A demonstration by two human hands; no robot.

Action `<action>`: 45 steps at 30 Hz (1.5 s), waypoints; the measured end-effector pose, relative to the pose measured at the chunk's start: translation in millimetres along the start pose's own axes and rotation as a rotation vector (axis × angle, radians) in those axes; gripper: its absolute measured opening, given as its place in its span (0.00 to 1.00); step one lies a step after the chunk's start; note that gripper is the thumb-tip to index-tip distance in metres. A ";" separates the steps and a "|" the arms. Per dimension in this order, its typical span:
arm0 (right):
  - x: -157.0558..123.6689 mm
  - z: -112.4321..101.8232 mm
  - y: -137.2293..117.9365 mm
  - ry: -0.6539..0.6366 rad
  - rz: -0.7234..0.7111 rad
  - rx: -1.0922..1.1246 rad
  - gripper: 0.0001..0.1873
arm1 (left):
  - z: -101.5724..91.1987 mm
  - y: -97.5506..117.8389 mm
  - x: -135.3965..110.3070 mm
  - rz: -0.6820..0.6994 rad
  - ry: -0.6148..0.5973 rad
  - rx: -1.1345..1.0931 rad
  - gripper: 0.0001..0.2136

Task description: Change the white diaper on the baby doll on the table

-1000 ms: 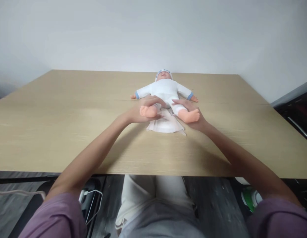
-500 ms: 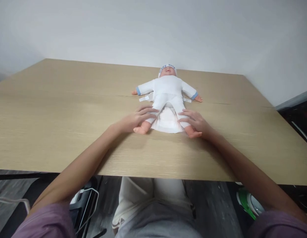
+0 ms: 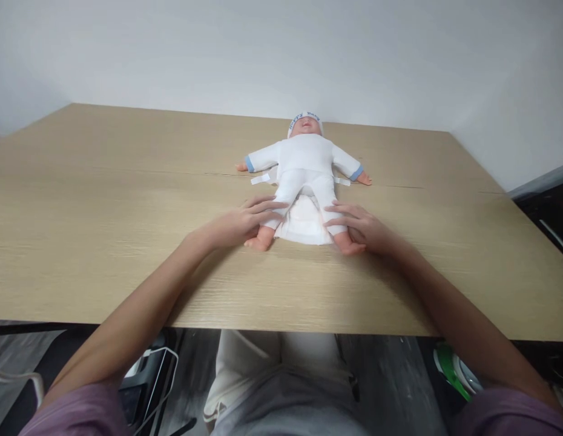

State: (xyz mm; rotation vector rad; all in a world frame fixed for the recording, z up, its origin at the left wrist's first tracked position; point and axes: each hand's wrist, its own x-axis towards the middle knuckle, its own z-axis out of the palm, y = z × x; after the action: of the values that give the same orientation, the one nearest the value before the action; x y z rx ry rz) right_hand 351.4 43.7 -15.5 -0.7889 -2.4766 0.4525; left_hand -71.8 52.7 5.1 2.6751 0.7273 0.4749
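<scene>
A baby doll (image 3: 305, 154) in a white outfit with blue cuffs and a lettered white headband lies on its back, arms spread, feet towards me. Beneath its hips and between its legs lies an unfolded white diaper (image 3: 304, 224), its side tabs sticking out at the doll's waist. My left hand (image 3: 245, 223) holds the doll's leg on the left from its outer side, fingers across the shin. Around the other leg, my right hand (image 3: 365, 229) has a similar hold from the right. Both thumbs are hidden.
The wooden table (image 3: 127, 218) reaches back to a pale wall (image 3: 263, 54). Below its front edge are a dark object with a white cable (image 3: 172, 369) on the left and a green and white round item (image 3: 456, 369) on the right.
The doll's legs have come slightly closer together, with my hands on them. The view has shifted a little. The diaper stays under the doll.
</scene>
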 end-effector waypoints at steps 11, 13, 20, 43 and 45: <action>3.7 7.8 -42.8 0.041 0.120 -0.187 0.35 | 14.4 49.5 15.9 -0.235 0.065 0.142 0.24; 4.7 18.7 -54.3 0.040 0.109 -0.314 0.40 | 22.3 54.2 20.0 -0.268 0.069 0.234 0.19; 13.8 36.2 -63.6 0.130 0.169 -0.429 0.18 | 30.0 59.0 30.8 -0.310 0.179 0.285 0.05; 167.6 -6.5 104.1 0.422 0.629 0.650 0.20 | -19.7 -89.5 163.8 -0.578 0.506 -0.847 0.13; 169.7 -0.4 115.7 0.412 0.648 0.736 0.23 | -15.2 -96.8 166.0 -0.595 0.500 -0.956 0.13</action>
State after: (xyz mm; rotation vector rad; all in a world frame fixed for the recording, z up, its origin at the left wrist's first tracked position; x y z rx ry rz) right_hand 282.8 237.1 -6.3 -1.1802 -1.4556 1.1958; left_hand 16.4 223.6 18.7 1.3833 1.0311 1.0090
